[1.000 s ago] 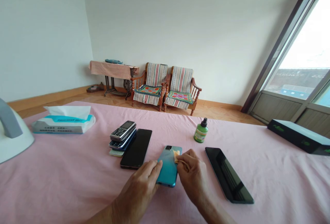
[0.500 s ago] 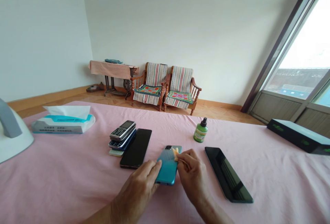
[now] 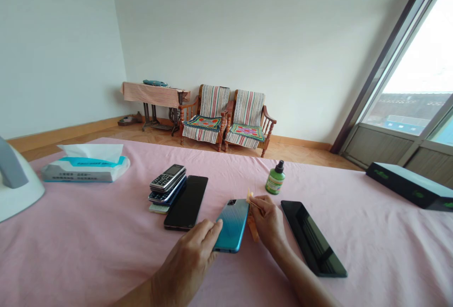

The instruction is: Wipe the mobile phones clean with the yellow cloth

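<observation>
A blue smartphone [image 3: 231,227] lies back side up, its camera block at the far end. My left hand [image 3: 193,255] is closed on its left edge, thumb on top of the back. Pinched in my right hand [image 3: 267,219] is an orange cloth [image 3: 252,229], which touches the phone's upper right edge and hangs down beside it. A large black smartphone [image 3: 187,203] lies left of my left hand, against a stack of keypad phones [image 3: 168,184]. Right of my right hand rests a black tablet [image 3: 313,238].
A green spray bottle [image 3: 275,178] stands beyond my right hand. At the left are a tissue pack [image 3: 85,168] and a white appliance with a grey handle [image 3: 21,189]. A dark box [image 3: 412,186] sits at the right edge of the pink tablecloth [image 3: 106,241]. Two wooden chairs stand behind.
My right hand has slid with the cloth from the phone's back up and right to its edge. More of the cloth now shows below the fingers. My left hand keeps its hold.
</observation>
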{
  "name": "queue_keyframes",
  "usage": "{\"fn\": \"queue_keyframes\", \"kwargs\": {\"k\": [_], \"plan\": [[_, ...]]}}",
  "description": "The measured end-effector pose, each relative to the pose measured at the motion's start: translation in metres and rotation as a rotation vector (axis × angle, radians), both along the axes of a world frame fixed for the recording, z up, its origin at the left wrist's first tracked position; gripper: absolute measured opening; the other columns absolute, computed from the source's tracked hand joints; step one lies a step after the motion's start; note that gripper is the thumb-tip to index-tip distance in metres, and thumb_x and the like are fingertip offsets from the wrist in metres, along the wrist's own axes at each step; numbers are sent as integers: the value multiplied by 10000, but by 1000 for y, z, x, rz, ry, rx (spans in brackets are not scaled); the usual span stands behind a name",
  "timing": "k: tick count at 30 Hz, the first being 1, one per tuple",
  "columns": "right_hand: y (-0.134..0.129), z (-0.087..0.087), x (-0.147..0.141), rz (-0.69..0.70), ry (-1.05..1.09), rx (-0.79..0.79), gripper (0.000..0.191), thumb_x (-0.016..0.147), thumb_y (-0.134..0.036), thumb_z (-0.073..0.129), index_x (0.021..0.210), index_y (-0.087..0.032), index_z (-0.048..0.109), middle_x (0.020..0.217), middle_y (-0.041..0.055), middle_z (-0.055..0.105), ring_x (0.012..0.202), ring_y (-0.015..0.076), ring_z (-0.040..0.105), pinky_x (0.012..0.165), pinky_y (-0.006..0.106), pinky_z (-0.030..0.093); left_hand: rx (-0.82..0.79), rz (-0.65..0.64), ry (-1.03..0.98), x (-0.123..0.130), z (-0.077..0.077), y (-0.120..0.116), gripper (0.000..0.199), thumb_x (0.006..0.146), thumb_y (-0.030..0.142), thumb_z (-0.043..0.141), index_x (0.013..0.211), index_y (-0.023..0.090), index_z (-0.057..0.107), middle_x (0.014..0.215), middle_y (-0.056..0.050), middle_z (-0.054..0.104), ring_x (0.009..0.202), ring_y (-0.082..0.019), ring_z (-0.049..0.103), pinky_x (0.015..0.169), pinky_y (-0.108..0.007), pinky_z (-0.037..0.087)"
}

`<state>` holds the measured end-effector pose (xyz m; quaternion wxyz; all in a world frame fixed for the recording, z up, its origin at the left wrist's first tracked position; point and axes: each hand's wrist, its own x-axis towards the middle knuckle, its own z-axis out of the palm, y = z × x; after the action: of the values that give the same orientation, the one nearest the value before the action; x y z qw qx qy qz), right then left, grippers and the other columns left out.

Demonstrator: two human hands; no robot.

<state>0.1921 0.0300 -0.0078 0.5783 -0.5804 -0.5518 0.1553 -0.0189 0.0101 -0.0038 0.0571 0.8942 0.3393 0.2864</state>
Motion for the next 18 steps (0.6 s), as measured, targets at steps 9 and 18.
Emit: {"fn": "queue_keyframes", "kwargs": {"k": [9,18], "plan": [[-42,11,-40,116,-49,179,230,867,-147,501,947,-184,713,824,48,555,661,127,562,503,194,448,-32,18,6,1,3,2,575,755,-67,532,1264,194,463,1039,-53,587,949,-230,628,841,-367,544],[-67,19,-61,203,-245,366,365,886,-53,429,1158,-179,639,905,82,562,740,128,612,568,181,515,-75,-23,-87,0,14,4,270,912,109,435,1149,191,532,929,-43,587,843,-209,629,780,-341,542]]}}
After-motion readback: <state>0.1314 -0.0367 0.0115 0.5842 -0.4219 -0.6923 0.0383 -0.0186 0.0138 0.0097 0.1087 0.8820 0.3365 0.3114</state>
